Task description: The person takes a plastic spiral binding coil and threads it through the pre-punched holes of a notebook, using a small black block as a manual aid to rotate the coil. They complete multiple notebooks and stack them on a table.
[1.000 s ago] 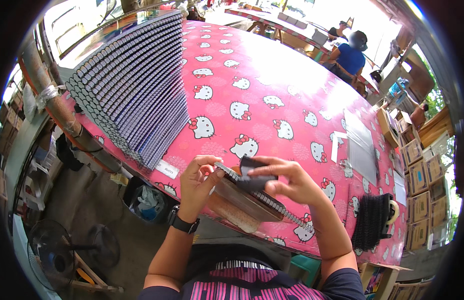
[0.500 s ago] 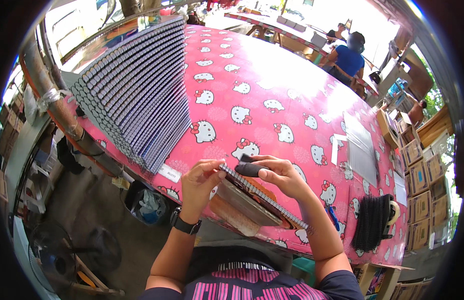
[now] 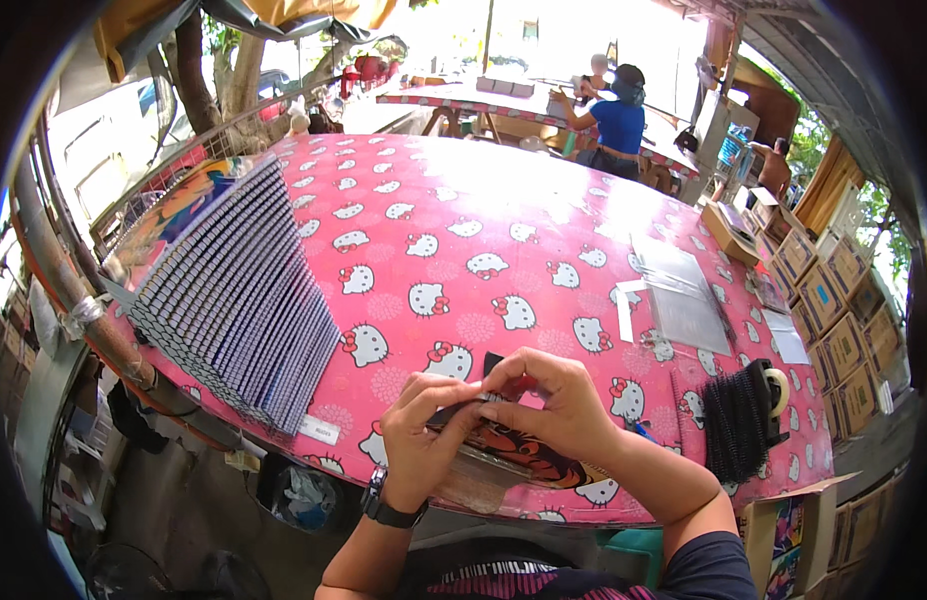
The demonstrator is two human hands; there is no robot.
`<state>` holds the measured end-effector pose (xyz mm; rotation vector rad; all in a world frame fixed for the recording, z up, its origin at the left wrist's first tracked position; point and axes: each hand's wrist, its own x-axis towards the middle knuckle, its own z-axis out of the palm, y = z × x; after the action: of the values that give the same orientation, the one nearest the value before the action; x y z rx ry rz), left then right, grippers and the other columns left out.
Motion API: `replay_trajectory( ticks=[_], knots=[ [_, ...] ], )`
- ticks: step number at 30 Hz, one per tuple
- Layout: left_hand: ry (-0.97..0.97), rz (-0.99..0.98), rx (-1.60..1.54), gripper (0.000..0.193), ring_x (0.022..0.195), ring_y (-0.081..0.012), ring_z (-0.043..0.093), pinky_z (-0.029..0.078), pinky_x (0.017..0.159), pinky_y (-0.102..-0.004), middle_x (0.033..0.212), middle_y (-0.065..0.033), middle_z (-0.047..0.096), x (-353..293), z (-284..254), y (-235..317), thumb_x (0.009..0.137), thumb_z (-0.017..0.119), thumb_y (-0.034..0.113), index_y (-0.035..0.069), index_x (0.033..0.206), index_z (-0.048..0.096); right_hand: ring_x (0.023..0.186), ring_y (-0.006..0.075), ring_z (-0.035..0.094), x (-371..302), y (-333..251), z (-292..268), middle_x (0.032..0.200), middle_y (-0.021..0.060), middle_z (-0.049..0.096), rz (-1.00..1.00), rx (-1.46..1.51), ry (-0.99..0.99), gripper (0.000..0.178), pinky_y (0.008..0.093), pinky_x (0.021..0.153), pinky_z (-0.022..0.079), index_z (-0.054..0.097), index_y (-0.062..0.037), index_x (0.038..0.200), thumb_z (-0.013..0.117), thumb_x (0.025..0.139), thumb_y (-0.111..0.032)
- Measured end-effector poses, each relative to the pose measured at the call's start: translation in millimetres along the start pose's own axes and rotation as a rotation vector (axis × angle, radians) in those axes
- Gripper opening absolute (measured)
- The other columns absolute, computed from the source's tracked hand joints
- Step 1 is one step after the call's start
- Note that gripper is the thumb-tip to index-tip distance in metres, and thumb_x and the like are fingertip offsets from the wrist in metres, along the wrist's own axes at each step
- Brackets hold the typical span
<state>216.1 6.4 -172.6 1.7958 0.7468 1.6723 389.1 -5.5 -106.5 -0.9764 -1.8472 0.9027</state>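
A spiral-bound notebook (image 3: 529,452) with an orange and black cover lies at the table's near edge, in front of me. My left hand (image 3: 424,432) is closed on the upper left end of its bound edge, thumb and fingers pinching. Close against it, my right hand (image 3: 556,402) pinches the same end, fingertips touching those of the left. A black object (image 3: 493,364) shows just beyond the right fingers; its kind is mostly hidden. Under the notebook, a clear plastic-wrapped bundle (image 3: 469,480) sticks out. The binding between my fingertips is largely covered.
A tall fanned stack of spiral notebooks (image 3: 234,300) stands at the left of the pink patterned table (image 3: 384,300). On the right lie black binding coils (image 3: 734,425), a tape roll (image 3: 779,392) and clear plastic sheets (image 3: 684,310). Cartons (image 3: 834,300) line the right side; a person (image 3: 618,125) works beyond.
My right hand has come in beside the left at the notebook's end. The black object it held now shows only partly behind its fingers. The view has tilted up.
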Motion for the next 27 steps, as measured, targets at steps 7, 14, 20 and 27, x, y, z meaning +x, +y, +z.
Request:
replay_trajectory(
  ticks=[7, 14, 20, 27],
  knots=[
    [0.004, 0.026, -0.089, 0.018, 0.08, -0.0173, 0.062, 0.05, 0.067, -0.0277, 0.087, -0.0081, 0.067, 2.0, -4.3, 13.4, 0.07, 0.073, -0.006, 0.003, 0.085, 0.068, 0.074, 0.0196, 0.062, 3.4, -15.8, 3.5, 0.081, 0.0073, 0.06, -0.204, -0.223, 0.006, 0.026, 0.0306, 0.068, 0.049, 0.065, -0.0055, 0.098, 0.074, 0.075, -0.015],
    [-0.006, 0.052, -0.112, 0.015, 0.078, -0.0148, 0.062, 0.05, 0.065, -0.026, 0.085, -0.0076, 0.067, -0.9, -6.7, 17.8, 0.073, 0.072, -0.004, 0.003, 0.084, 0.066, 0.07, 0.0193, 0.059, 4.0, -22.6, 0.7, 0.077, 0.0058, 0.06, -0.337, -0.3, -0.077, 0.019, 0.0314, 0.06, 0.049, 0.068, -0.009, 0.094, 0.073, 0.076, -0.012],
    [0.014, -0.156, -0.217, 0.052, 0.089, -0.0171, 0.061, 0.049, 0.08, -0.0298, 0.095, -0.0091, 0.063, 1.2, -12.7, 25.9, 0.071, 0.076, -0.003, 0.001, 0.115, 0.05, 0.068, 0.0219, 0.059, 8.0, -41.1, 5.3, 0.077, 0.0077, 0.062, -0.399, -0.521, -0.026, 0.019, 0.0335, 0.061, 0.05, 0.067, -0.0059, 0.097, 0.07, 0.078, -0.009],
    [0.33, 0.144, 0.177, 0.084, 0.101, -0.0224, 0.058, 0.042, 0.096, -0.0385, 0.113, -0.0124, 0.055, 15.5, -51.0, 21.8, 0.068, 0.082, 0.013, 0.005, 0.135, 0.033, 0.072, 0.0084, 0.057, 39.9, -83.0, -1.0, 0.085, 0.0037, 0.065, -0.396, -0.178, 0.239, 0.017, 0.024, 0.062, 0.048, 0.065, -0.0014, 0.099, 0.066, 0.082, -0.001]
  ],
)
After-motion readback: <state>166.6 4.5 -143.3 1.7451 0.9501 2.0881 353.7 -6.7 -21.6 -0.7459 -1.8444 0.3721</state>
